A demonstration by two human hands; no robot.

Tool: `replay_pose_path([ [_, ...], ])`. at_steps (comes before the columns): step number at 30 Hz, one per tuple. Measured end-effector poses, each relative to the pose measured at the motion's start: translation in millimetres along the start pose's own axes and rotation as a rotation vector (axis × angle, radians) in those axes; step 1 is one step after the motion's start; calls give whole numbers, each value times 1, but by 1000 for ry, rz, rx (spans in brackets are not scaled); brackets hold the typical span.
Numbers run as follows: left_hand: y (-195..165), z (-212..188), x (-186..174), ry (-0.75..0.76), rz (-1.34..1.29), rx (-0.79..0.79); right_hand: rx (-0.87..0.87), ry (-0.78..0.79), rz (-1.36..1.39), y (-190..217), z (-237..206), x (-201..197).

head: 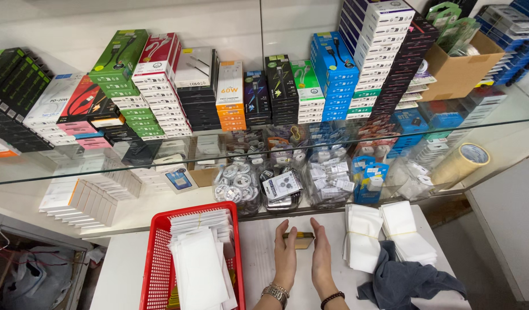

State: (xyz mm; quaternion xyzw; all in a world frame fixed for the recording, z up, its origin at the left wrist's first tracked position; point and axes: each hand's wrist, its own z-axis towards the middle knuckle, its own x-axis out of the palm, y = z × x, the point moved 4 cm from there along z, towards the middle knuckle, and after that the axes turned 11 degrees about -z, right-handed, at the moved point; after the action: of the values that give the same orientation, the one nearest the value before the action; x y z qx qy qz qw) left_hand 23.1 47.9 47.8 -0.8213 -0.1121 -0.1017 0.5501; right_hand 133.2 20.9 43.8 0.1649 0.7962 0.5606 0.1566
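Note:
My left hand (286, 252) and my right hand (321, 252) stand edge-on on a white table (259, 258), palms facing each other, fingers straight. Between their fingertips lies a small flat stack of brown and dark cards or packets (301, 239), pressed from both sides. The left wrist wears a metal watch, the right a dark bead bracelet. A red plastic basket (156, 258) full of white flat pouches (198, 264) stands just left of my left hand.
Two banded bundles of white pouches (362, 235) and a dark grey cloth (405, 281) lie to the right. A glass shelf (494, 123) runs across above, over bagged cables (238, 183). Boxed goods stack behind; a tape roll (464, 161) and a cardboard box (462, 66) sit right.

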Motion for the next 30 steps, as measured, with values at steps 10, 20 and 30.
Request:
replay_pose_path([
  [10,-24,-24,10,-24,270,130,62,55,147,-24,-14,18],
  [20,-32,8,5,-359,372,50,-75,68,-110,-23,-15,18],
  [30,-44,42,-30,-353,-496,-437,-745,-120,-1326,68,-34,28],
])
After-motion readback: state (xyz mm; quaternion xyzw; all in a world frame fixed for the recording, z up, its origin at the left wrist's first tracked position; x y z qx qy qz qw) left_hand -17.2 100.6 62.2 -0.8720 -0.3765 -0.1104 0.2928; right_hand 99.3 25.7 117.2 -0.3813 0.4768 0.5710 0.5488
